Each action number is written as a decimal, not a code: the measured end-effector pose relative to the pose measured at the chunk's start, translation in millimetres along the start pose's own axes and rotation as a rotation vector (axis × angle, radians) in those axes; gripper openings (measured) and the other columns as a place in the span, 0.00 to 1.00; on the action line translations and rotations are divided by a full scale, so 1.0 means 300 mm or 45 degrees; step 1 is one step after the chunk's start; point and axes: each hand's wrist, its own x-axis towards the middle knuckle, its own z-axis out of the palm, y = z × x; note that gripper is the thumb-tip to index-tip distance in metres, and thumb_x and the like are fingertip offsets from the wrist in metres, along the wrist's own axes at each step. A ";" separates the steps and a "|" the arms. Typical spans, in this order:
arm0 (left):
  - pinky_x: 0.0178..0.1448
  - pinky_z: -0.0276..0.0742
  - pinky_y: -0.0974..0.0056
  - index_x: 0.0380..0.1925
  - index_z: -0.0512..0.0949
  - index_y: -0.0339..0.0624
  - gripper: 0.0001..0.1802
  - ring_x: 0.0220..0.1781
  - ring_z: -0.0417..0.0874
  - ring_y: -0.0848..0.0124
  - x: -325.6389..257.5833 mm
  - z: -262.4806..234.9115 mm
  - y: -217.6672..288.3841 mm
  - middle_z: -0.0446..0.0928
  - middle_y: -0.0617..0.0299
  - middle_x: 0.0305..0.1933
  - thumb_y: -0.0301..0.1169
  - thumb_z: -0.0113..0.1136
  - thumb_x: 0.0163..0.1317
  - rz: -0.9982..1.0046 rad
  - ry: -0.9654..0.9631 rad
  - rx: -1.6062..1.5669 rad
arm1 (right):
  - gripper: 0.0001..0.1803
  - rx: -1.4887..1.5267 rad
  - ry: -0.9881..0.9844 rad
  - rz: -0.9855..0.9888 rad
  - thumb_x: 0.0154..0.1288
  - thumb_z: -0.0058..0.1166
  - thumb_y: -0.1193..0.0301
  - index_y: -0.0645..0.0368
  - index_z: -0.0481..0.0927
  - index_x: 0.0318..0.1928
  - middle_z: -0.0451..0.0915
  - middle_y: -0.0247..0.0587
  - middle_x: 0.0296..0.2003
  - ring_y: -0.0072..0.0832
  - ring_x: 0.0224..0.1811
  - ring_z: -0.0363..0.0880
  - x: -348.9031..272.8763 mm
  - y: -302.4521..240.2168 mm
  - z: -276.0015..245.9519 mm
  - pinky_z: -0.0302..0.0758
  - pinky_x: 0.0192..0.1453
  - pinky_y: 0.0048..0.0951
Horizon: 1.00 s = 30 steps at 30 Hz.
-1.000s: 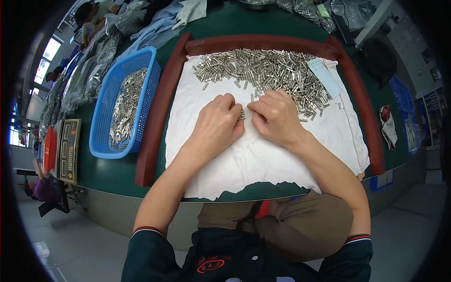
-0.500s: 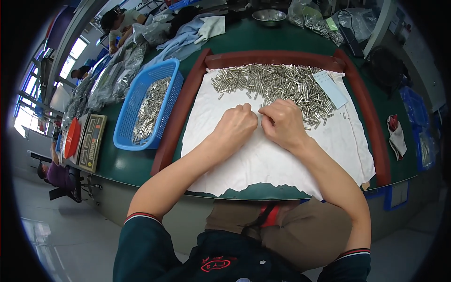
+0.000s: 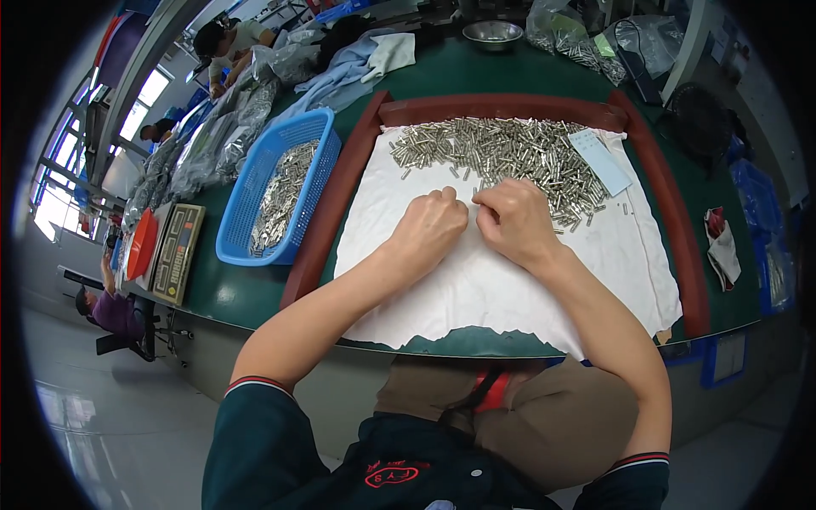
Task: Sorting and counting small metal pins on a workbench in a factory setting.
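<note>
Both my hands are over a white cloth (image 3: pixel 450 293), knuckles up and close together. My left hand (image 3: pixel 432 223) is closed with its fingers curled under, so whatever it may hold is hidden. My right hand (image 3: pixel 517 223) is closed too, thumb against the bent forefinger; a small silver pin shows by its fingertips, but I cannot tell whether it is gripped. Just beyond the hands spreads a pile of short silver metal pins (image 3: pixel 501 144), a few lying loose at its near edge. A pale blue paper slip (image 3: pixel 601 161) rests on the pile's right side.
A dark red raised frame (image 3: pixel 501 108) borders the cloth on three sides. Left of it stands a blue basket (image 3: pixel 327 157) holding more pins. A metal bowl (image 3: pixel 493 32) and plastic bags are at the back; a scale (image 3: pixel 180 255) sits far left. Other people sit beyond.
The whole view has shifted slightly, so the table and basket appear a little farther right. My hands stay closed in nearly the same place.
</note>
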 end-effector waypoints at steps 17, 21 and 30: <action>0.39 0.78 0.53 0.24 0.76 0.34 0.04 0.34 0.81 0.53 0.027 0.007 -0.045 0.74 0.49 0.30 0.22 0.61 0.48 -0.029 0.014 -0.253 | 0.05 -0.004 -0.005 0.021 0.48 0.56 0.76 0.60 0.84 0.26 0.80 0.42 0.21 0.39 0.28 0.78 0.024 -0.010 -0.025 0.74 0.38 0.40; 0.37 0.77 0.52 0.25 0.74 0.35 0.04 0.32 0.80 0.52 -0.003 0.029 -0.038 0.73 0.50 0.31 0.23 0.60 0.53 -0.062 0.034 -0.305 | 0.05 0.029 -0.072 0.048 0.47 0.56 0.76 0.59 0.84 0.26 0.81 0.42 0.23 0.38 0.28 0.79 -0.017 -0.003 0.009 0.74 0.38 0.39; 0.36 0.77 0.53 0.26 0.73 0.36 0.04 0.33 0.80 0.54 -0.005 0.036 -0.046 0.72 0.52 0.30 0.24 0.59 0.57 -0.091 0.091 -0.231 | 0.05 0.004 -0.037 0.067 0.48 0.56 0.76 0.59 0.85 0.27 0.81 0.42 0.22 0.38 0.29 0.80 -0.005 0.004 -0.006 0.74 0.39 0.40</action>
